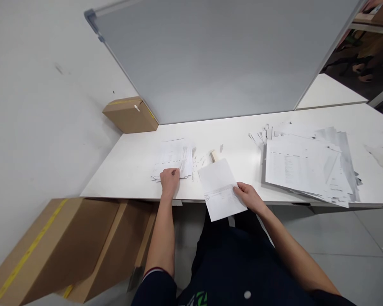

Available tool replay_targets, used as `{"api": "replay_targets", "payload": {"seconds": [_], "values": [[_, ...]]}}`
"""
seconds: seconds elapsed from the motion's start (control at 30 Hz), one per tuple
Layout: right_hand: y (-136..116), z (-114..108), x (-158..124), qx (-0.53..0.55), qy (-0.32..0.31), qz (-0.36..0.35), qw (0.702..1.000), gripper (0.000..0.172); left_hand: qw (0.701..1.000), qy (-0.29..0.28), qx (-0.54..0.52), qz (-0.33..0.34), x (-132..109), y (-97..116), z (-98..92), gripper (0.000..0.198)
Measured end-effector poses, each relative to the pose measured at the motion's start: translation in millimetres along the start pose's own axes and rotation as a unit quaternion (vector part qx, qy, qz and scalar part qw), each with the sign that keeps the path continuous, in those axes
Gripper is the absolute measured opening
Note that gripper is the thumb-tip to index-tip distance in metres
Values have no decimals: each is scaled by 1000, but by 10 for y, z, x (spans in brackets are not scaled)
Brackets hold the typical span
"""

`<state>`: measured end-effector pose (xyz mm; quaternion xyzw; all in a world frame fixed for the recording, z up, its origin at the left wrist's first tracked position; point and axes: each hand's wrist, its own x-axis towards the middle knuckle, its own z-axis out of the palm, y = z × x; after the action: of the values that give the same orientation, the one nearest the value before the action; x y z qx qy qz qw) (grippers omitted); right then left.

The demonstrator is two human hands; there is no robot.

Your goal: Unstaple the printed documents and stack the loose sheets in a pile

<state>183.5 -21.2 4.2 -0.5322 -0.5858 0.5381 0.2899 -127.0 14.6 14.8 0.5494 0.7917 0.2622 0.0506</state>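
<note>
My right hand (249, 196) pinches the right edge of a white sheet of paper (217, 178), which is creased across and has faint print and a round stamp mark. The sheet hangs over the table's front edge. My left hand (170, 182) is closed at the front of a smaller stack of printed papers (170, 153). A narrow white strip (183, 165) shows beside its knuckles; whether the fingers grip it is unclear. Just beyond the sheet lies a small cream-coloured oblong object (213, 155), its near end covered. Small paper scraps (196, 162) lie between stack and sheet.
A large, uneven pile of printed sheets (303, 165) lies at the right of the white table (115, 170). Behind stands a whiteboard (217, 59). A cardboard box (130, 114) sits at the back left corner. Larger cartons (60, 238) stand below on the left.
</note>
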Motion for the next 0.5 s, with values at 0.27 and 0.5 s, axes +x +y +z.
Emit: {"api": "replay_targets", "payload": {"seconds": [0.27, 0.5], "values": [[-19, 7, -9, -8, 11, -8, 1000, 23, 933, 33, -324, -152, 62, -119, -43, 21], [-30, -1, -4, 24, -8, 7, 1000, 23, 912, -24, -401, -88, -378, 325, -206, 23]]}}
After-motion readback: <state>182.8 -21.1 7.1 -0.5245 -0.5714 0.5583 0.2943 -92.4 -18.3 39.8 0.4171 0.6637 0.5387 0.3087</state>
